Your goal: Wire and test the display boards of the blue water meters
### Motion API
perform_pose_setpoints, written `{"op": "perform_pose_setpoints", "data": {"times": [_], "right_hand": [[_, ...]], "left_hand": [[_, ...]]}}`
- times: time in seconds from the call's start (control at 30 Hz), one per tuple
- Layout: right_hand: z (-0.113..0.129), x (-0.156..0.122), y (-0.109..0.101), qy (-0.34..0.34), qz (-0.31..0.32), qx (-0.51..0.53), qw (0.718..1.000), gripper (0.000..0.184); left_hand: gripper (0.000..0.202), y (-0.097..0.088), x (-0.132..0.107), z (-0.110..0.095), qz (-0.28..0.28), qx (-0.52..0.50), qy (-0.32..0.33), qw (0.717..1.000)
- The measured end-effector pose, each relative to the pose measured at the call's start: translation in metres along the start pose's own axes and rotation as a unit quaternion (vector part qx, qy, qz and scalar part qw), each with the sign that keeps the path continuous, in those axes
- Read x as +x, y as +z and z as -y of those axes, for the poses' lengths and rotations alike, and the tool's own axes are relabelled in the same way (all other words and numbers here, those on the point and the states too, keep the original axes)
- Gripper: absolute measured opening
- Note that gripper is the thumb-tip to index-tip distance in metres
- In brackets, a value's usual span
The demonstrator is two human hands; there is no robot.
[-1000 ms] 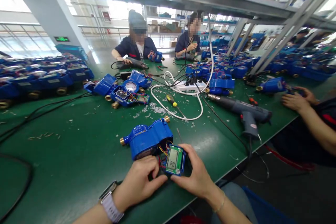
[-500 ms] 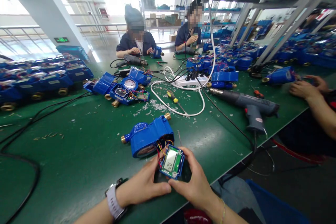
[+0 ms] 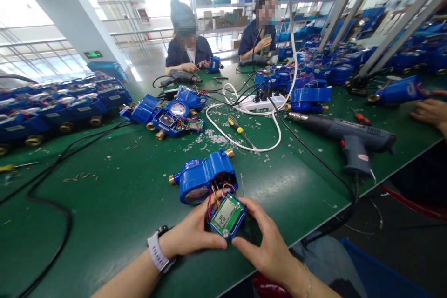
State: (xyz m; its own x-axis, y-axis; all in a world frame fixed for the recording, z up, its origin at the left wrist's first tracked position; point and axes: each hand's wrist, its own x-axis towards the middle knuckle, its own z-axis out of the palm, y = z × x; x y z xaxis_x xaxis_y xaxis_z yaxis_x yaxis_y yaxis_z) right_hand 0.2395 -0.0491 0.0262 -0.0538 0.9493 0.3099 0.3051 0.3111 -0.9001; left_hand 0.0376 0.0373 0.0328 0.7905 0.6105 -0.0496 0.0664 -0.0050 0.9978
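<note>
Between my two hands is a display circuit board, a green board with a grey LCD screen in a blue frame. My left hand grips its left side, thumb at the near edge and fingers partly hidden behind. At the right edge, my right hand closes on it with thumb and fingers. Red, yellow and dark wires run from the board into a blue water meter with brass ends, which lies on the green table just beyond my hands. Dark characters show on the screen.
A heat gun lies at the right, its cord trailing near the table edge. Beyond the meter are a yellow-black screwdriver, a white power strip and opened meters. Meter rows stand left. Co-workers sit across and at the right.
The view has swung left, so the scene sits farther right. The board is turned slightly in my hands, both still holding it. The co-worker's hands at the right are now partly out of view.
</note>
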Motion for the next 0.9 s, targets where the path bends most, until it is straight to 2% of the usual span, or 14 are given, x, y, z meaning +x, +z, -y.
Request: {"op": "perform_pose_setpoints", "data": {"times": [0.2,0.4,0.53,0.63,0.7,0.83,0.9], "right_hand": [[-0.002,0.0,0.0,-0.011,0.01,-0.027,1.0,0.061],[-0.008,-0.003,0.003,-0.006,0.001,-0.085,0.996,0.07],[-0.004,-0.001,-0.001,0.004,0.006,-0.067,0.998,0.059],[-0.001,0.0,-0.002,0.003,0.001,-0.044,0.999,0.052],[-0.001,-0.001,-0.001,0.026,-0.016,-0.021,0.999,0.051],[-0.005,-0.01,-0.001,0.121,-0.102,0.07,0.985,0.05],[-0.005,-0.017,-0.002,0.13,-0.124,0.092,0.979,0.048]], "left_hand": [[0.101,0.002,0.001,0.004,-0.021,0.027,0.023,0.999],[0.095,0.015,-0.002,0.007,-0.074,0.118,0.012,0.99],[0.093,0.018,-0.005,0.009,-0.063,0.147,0.022,0.987],[0.095,0.018,-0.004,0.008,-0.065,0.13,0.026,0.989],[0.091,0.017,-0.003,0.005,-0.065,0.12,0.028,0.99],[0.086,0.017,-0.003,-0.001,-0.055,0.139,0.03,0.988],[0.088,0.016,-0.003,-0.001,-0.062,0.154,0.024,0.986]]}}
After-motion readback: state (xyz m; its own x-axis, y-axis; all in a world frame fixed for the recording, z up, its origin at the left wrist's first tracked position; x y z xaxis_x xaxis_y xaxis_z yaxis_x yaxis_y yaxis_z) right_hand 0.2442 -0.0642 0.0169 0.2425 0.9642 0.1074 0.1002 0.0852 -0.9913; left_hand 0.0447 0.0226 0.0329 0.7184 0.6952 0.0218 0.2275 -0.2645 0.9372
